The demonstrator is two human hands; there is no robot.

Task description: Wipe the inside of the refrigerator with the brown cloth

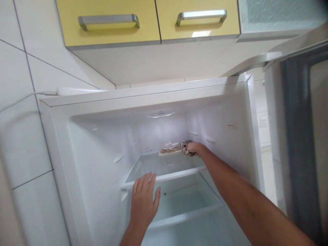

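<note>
My right hand (194, 147) reaches deep into the refrigerator and is closed on a crumpled, patterned cloth (188, 149) above the right rear of the top glass shelf (166, 166). Just left of the cloth lies a clear-wrapped tray of something brownish (170, 149), near the back wall; what it contains is too small to tell. My left hand (145, 194) is at the front edge of that same shelf, fingers stretched out and holding nothing. Whether its fingertips touch the white shelf rim I cannot tell.
A second glass shelf (186, 198) sits lower, with a small dark speck on it. The refrigerator door (294, 136) stands open on the right. Yellow cabinets (110, 32) with metal handles hang above, and a tiled wall (23, 136) runs along the left.
</note>
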